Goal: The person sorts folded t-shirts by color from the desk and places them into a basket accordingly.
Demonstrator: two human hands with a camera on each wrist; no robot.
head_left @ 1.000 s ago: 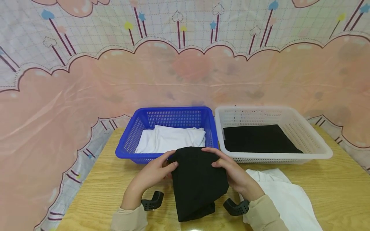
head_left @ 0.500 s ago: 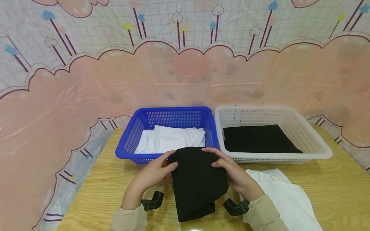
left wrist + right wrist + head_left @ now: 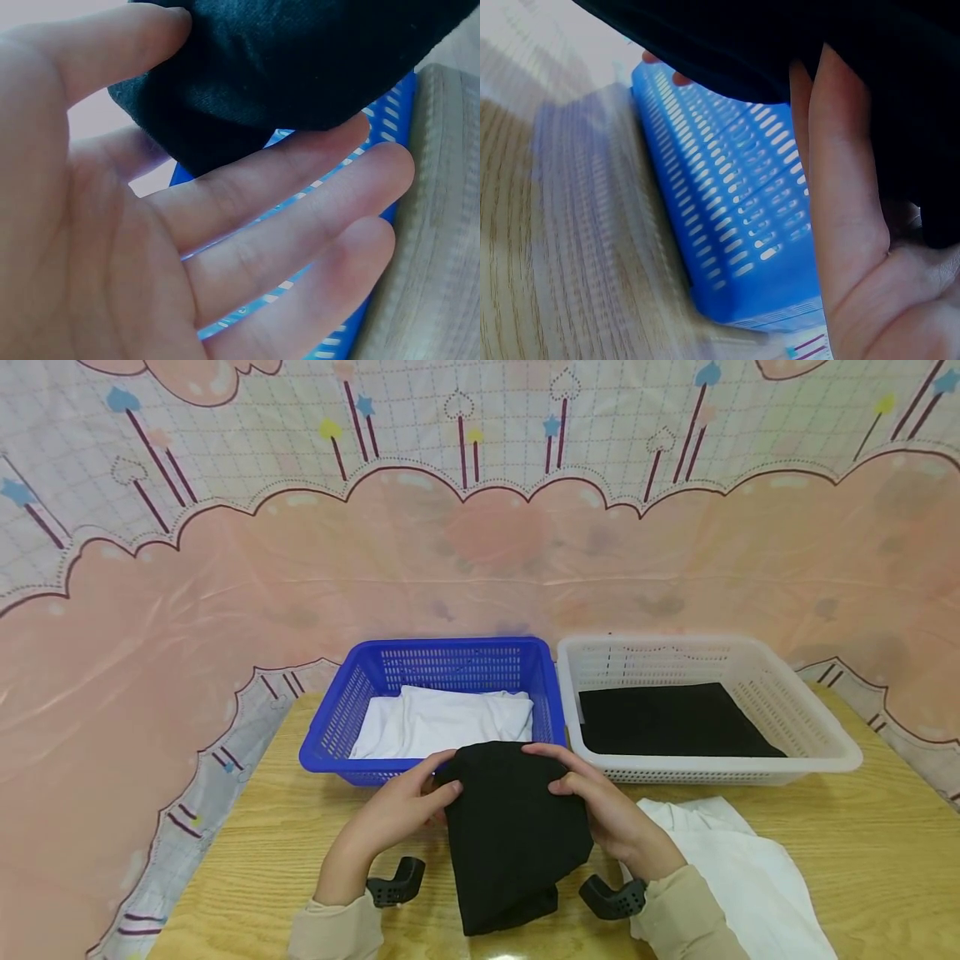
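A folded piece of black cloth (image 3: pixel 517 835) hangs between both hands in the head view, in front of the two baskets. My left hand (image 3: pixel 408 806) pinches its upper left corner, thumb on the near face. In the left wrist view the black cloth (image 3: pixel 255 67) passes between thumb and fingers, with the lower fingers (image 3: pixel 255 262) stretched out below it. My right hand (image 3: pixel 603 810) grips the upper right edge, thumb in front and index finger along the top. Dark cloth fills the top of the right wrist view, and part of the right hand (image 3: pixel 847 172) shows beside it.
A blue basket (image 3: pixel 318 752) holding folded white cloth (image 3: pixel 457 722) stands at the back, left of a white basket (image 3: pixel 821 727) with black cloth (image 3: pixel 667 718) inside. Loose white cloth (image 3: pixel 750 877) lies on the wooden table (image 3: pixel 232 877) by the right forearm. A patterned curtain (image 3: pixel 480 560) hangs behind.
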